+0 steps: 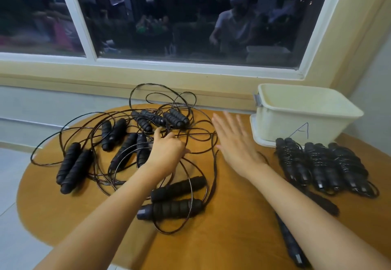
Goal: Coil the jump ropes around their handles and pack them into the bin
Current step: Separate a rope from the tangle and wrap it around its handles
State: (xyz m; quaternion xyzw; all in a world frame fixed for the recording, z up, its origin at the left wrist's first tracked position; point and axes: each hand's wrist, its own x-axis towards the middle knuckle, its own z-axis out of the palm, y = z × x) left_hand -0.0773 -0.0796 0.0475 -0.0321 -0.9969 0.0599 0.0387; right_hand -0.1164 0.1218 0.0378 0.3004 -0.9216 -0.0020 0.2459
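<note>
1. The left hand [167, 151] is curled down into the middle of the loose jump ropes [127, 142], fingers closed round a thin cord. The right hand [234, 140] hovers flat and spread above the table, holding nothing; it is blurred.
2. Risk: the cords cross each other many times, so a pull on one strand would probably drag neighbouring handles along or tighten a knot rather than free one rope.
3. Risk: the near pair of handles [175, 197] lies inside loops of the same heap, right beside the left forearm; a lift from the middle could sweep them toward the near edge.
4. Risk: a loose handle [293, 246] lies under the right forearm close to the near rim, where a drawn-back elbow could knock it off.
5. Three coiled bundles [321, 164] lie side by side in front of the bin [281, 125], not yet packed; a careless sweep by the right hand could nudge them and loosen their wraps.
6. Edges: cord loops [42, 142] hang past the left rim of the round table [232, 216], and far loops [148, 92] rise against the wall [63, 104] under the window [190, 62].
7. Room: bare wood between the heap and the bundles gives the best working space; the bin looks empty and open at the top.
</note>
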